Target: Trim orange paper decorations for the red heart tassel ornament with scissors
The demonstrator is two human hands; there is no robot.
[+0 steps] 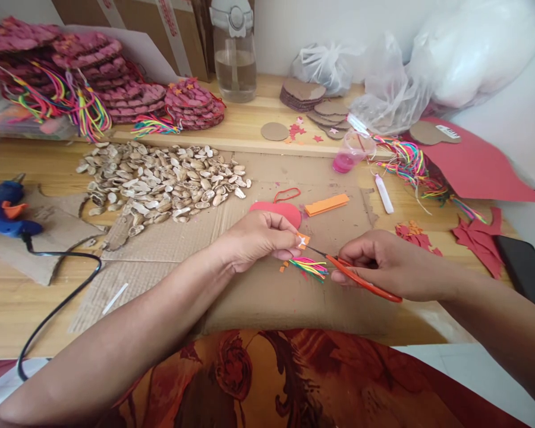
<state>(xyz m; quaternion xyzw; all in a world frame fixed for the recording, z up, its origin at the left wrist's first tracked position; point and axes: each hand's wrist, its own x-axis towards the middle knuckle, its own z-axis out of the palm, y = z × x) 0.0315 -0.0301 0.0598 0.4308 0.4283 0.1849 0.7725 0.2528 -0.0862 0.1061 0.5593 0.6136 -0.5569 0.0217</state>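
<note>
Scissors with orange handles sit in our curled right hand, tips at the small orange paper piece with a white star shape, pinched in our left hand over brown cardboard; we'd best turn the paper, keeping fingertips clear.

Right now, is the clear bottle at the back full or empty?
Partly full: the clear bottle holds liquid to a visible line, with unfilled space below the white lid.
</note>
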